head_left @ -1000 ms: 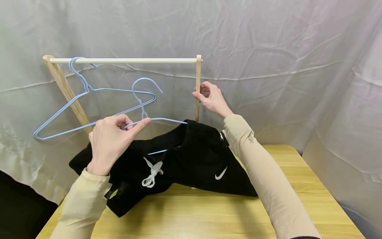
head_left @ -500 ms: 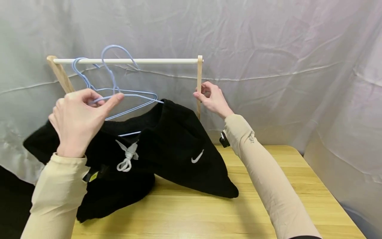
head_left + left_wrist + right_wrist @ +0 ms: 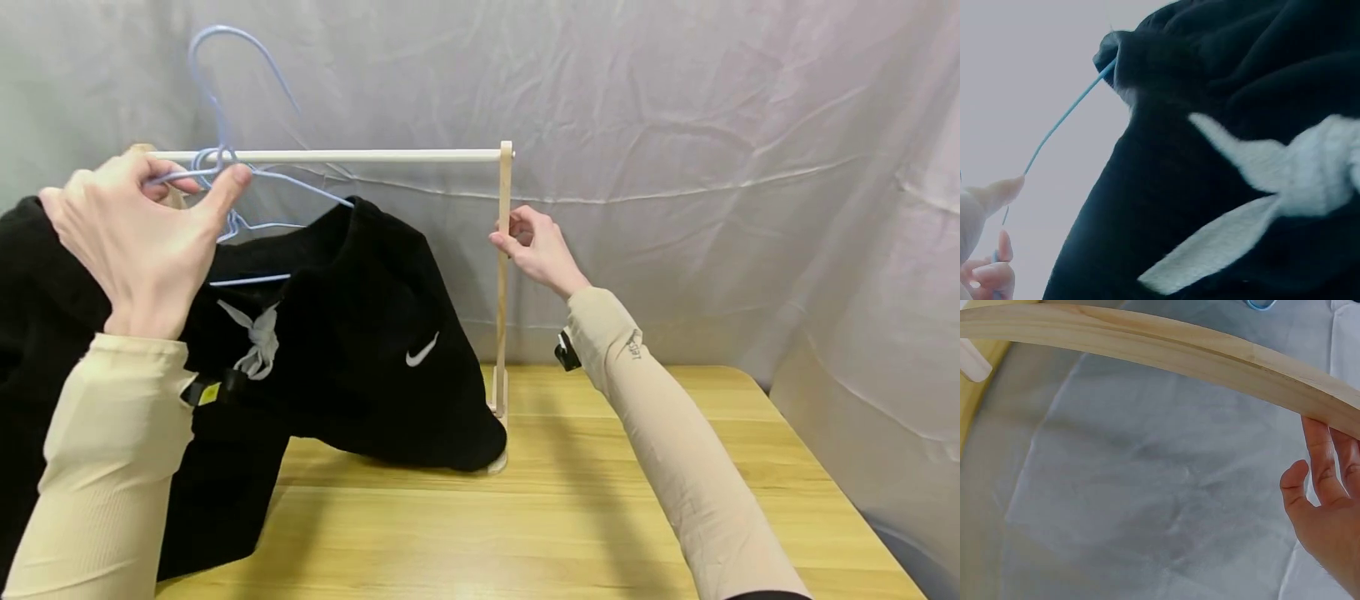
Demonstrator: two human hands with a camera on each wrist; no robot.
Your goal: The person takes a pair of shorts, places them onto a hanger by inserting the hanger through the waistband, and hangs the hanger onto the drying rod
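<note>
My left hand point(image 3: 142, 233) pinches a light blue hanger point(image 3: 300, 185) just below its hook, which stands higher than the white rail point(image 3: 375, 156) of a clothes rack. Black shorts point(image 3: 360, 333) hang from this hanger, with a tied white drawstring point(image 3: 258, 342) and a white swoosh on one leg. The left wrist view has the hanger's wire point(image 3: 1066, 115) running into the waistband. On the right, my right hand point(image 3: 543, 254) holds the rack's wooden post point(image 3: 504, 317) between thumb and fingers. The left side of the rack is mostly hidden behind my left hand and the shorts.
Other blue hangers point(image 3: 270, 225) hang on the rail behind the held one, partly covered. The rack stands on a wooden table point(image 3: 600, 500). A grey curtain point(image 3: 675, 125) hangs close behind it.
My left hand has raised the hanger and shorts and carried them left, so the hook has gone from below the rail to above it. The right hand stays on the post.
</note>
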